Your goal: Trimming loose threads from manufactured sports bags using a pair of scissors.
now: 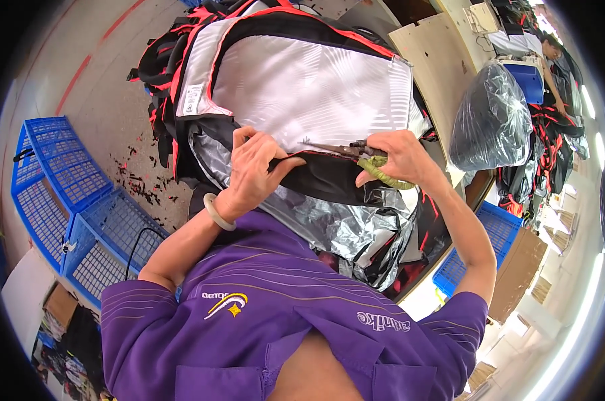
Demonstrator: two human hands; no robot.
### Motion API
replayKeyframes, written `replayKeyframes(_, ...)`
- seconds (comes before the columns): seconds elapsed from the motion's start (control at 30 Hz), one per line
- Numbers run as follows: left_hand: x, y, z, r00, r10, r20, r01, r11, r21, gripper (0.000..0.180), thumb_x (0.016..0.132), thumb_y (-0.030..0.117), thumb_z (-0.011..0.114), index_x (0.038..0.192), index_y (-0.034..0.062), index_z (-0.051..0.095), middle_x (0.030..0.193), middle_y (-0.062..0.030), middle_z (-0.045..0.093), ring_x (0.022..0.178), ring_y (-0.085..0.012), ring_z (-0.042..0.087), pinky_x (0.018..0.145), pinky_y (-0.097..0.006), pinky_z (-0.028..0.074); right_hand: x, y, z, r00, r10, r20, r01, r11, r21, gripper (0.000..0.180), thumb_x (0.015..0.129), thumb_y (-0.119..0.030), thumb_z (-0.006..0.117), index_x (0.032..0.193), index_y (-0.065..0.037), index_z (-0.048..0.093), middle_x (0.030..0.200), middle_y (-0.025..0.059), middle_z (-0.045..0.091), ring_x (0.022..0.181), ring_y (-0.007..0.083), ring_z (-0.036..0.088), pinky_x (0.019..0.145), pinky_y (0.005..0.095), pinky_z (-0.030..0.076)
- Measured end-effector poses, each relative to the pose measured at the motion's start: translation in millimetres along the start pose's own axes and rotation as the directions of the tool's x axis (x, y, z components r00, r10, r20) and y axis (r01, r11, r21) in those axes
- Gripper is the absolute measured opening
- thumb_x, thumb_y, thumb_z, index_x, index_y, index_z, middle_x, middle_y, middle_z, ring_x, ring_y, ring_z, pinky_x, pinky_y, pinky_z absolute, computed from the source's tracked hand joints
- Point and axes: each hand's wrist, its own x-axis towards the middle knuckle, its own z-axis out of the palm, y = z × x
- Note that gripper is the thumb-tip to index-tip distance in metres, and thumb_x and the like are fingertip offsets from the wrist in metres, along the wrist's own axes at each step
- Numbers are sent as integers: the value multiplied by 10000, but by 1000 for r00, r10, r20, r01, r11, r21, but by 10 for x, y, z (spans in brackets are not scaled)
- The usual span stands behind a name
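A large black bag with red edging lies in front of me, opened out to show a pale patterned panel and a shiny silver lining. My left hand, with a pale bangle at its wrist, pinches the bag's black fabric edge between thumb and fingers. Across that edge, my right hand grips a pair of scissors. Their handles are wrapped in green, and the dark blades point left along the fabric, toward my left hand. Whether the blades touch the cloth, I cannot tell.
Blue plastic crates stand on the left, near dark and red scraps on the floor. A wooden board and a stuffed clear plastic sack are at right. Another person works at the far right by more black-and-red bags.
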Motion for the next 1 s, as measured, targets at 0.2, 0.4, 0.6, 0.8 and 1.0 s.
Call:
replayKeyframes(0.2,55,-228,-23,990,-1,142,18,993,-115,318,649,212,812,716,80,530,644,-47,520,629,-240,522,780,-355,368,-10,-159,176,975,120,-187,-92,984,153,509,591,-394,851,761,-26,543,677,79,522,655,284,547,577,365,437)
replayKeyframes(0.4,350,-1495,-222,736,-62,675,4,996,87,351,663,310,766,868,67,619,873,-93,637,930,-282,591,858,-376,382,116,-13,656,929,255,-269,-157,928,338,497,675,-294,837,929,-22,509,761,97,573,674,235,559,650,336,463)
replayKeyframes(0.6,645,-1377,-401,560,-219,799,432,900,-55,356,597,216,827,792,-6,628,645,-58,575,616,-132,542,562,-272,401,-336,230,907,783,549,-294,-365,787,497,452,719,-291,804,906,5,518,672,138,547,588,208,510,574,334,434)
replayKeyframes(0.8,836,-220,-511,509,-60,859,427,884,-192,345,667,229,793,842,-26,640,664,-86,604,596,-151,540,569,-298,425,-960,-57,856,650,750,-121,-458,514,725,351,725,-171,802,922,-19,555,787,25,620,716,92,550,665,257,446)
replayKeyframes(1.0,661,-53,-429,634,-193,749,362,930,-66,306,667,216,762,796,-19,615,631,-128,580,591,-237,571,572,-332,431,-197,-466,895,802,477,-358,-70,672,737,469,747,-228,797,1048,-2,518,998,88,672,889,133,625,765,304,501)
